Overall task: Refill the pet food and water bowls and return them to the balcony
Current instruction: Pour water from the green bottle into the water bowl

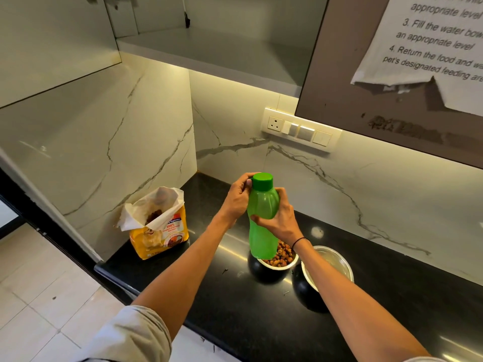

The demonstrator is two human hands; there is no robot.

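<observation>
With the food bowl [281, 257] already full on the surface, both hands grip the capped green bottle [262, 220] above it, left hand [239, 198] at the cap, right hand [278, 218] round the body; the water bowl [328, 266] beside looks unfilled.

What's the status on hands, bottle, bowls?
Right hand grips green bottle mid-body; left hand at its cap, still on. Food bowl filled, water bowl looks empty. Nothing blocking.

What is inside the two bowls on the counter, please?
The left bowl holds brown kibble, partly hidden behind the green bottle. The right bowl shows only bare steel; the right forearm covers part of it, and any water cannot be made out.
</observation>
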